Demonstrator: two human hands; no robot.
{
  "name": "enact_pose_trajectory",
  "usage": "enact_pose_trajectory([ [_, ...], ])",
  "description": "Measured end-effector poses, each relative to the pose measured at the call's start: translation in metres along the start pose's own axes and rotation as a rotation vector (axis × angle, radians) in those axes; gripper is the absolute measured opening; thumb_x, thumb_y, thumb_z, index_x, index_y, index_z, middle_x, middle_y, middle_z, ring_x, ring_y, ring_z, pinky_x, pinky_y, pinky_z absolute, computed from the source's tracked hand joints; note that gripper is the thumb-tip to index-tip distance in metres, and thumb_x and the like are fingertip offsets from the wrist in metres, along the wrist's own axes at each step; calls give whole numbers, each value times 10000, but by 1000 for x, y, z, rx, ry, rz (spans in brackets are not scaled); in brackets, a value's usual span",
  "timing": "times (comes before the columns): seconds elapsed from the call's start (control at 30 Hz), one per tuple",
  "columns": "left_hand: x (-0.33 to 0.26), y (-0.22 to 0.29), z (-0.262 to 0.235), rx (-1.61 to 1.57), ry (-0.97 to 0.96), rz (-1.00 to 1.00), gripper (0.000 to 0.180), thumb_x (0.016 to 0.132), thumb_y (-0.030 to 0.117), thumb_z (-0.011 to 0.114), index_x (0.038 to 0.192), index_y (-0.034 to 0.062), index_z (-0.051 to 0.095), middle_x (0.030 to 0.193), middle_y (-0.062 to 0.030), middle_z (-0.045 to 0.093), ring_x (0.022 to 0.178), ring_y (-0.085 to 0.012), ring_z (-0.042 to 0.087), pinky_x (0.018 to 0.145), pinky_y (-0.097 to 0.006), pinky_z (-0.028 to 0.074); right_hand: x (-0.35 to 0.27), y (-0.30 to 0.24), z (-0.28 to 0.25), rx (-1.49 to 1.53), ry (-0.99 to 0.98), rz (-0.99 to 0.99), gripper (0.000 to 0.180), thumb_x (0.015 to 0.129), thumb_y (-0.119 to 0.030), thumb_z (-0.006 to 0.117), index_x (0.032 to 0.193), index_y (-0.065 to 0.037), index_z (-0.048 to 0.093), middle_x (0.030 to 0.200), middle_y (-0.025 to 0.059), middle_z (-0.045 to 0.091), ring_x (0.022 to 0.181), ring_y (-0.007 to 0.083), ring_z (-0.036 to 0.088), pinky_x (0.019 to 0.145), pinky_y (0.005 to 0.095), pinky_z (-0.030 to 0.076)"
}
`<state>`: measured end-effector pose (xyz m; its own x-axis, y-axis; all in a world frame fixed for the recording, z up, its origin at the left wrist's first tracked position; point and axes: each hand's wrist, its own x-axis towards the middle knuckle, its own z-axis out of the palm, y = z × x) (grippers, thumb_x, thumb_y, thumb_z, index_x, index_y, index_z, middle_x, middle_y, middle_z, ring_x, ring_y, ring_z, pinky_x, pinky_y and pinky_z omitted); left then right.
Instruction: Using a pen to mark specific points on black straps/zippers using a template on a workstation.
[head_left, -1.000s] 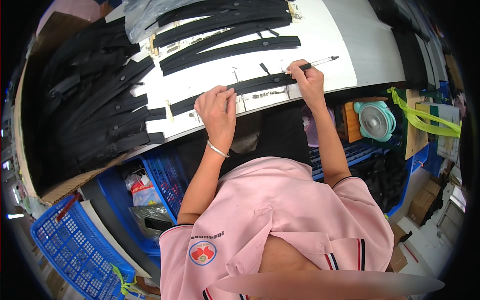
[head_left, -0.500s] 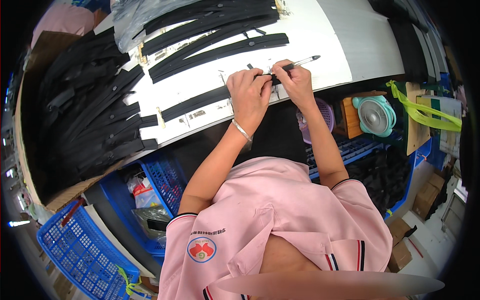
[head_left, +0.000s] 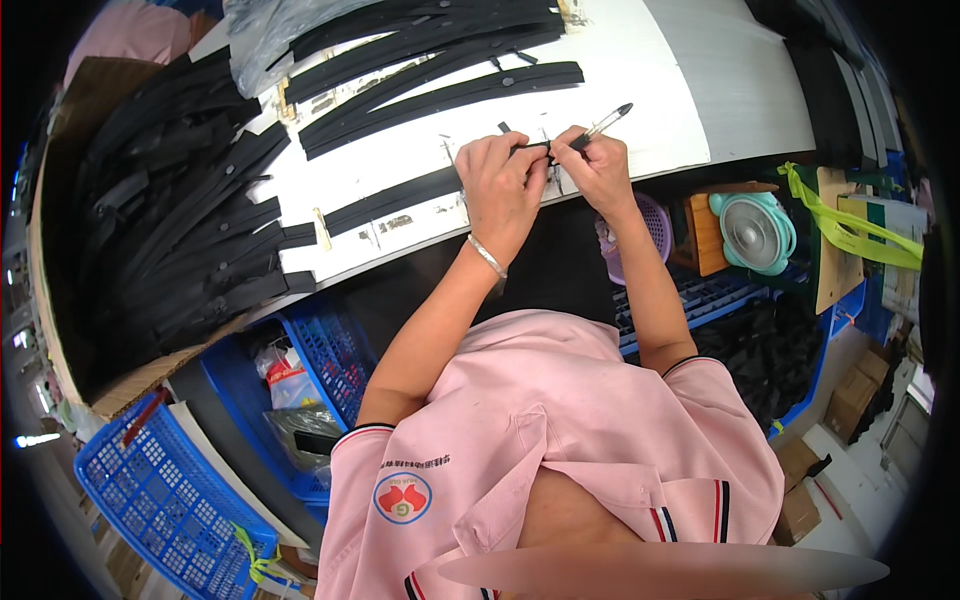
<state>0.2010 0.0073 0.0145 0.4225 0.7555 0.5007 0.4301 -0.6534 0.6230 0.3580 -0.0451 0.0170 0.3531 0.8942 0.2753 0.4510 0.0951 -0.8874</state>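
The left hand (head_left: pixel 500 188) has moved right along the black fabric strip (head_left: pixel 395 197), uncovering its middle; the fingers now cover part near the right end, just beside the right hand (head_left: pixel 597 172). The clear-barrelled pen (head_left: pixel 606 121) now slants more steeply away from the person.

Bench top (head_left: pixel 650 105): grey at R, white over the rest, w/ dark smudges (head_left: pixel 400 222) + a bit of tan tape (head_left: pixel 321 230) nr front edge. Several blk fabric strips (head_left: pixel 440 96) lie at the back, some overlapping; a front strip (head_left: pixel 395 200), also blk, runs along the near side. Clear plastic bag (head_left: pixel 262 50) back L. Cardboard box (head_left: pixel 105 90) at L end, poss. on the bench, can't tell.
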Motion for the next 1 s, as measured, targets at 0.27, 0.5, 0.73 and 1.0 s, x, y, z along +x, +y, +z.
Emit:
enact_pose_trajectory([
  [0.27,-4,2,-12,23,-30,17,187,818,118,782,1004,120,769,1157,-46,683,1118,-282,579,1045,-470,356,-2,2,-3,133,-11,107,158,928,-73,679,807,26,709,696,57,691,607,121,617,568,305,472],
  [0.5,-23,-4,-42,97,-141,-103,329,915,141,709,1241,103,723,1411,-109,583,1310,-308,493,1153,-573,238,-10,2,2,182,179,17,137,960,-16,638,848,48,685,782,38,676,687,85,590,624,236,454],
  [0.73,43,-54,-27,48,-143,-14,313,950,166,677,1254,103,714,1408,-134,591,1360,-325,491,1205,-603,215,-10,8,6,51,245,17,159,1013,-90,626,964,37,709,914,71,721,706,66,557,649,205,433],
  [1.0,-28,-70,-125,154,-42,-144,443,863,-79,553,1228,100,728,1390,-120,627,1411,-341,478,1246,-581,184,-8,7,8,48,258,55,174,1011,-80,635,922,47,713,848,63,712,732,87,612,670,232,471],
])
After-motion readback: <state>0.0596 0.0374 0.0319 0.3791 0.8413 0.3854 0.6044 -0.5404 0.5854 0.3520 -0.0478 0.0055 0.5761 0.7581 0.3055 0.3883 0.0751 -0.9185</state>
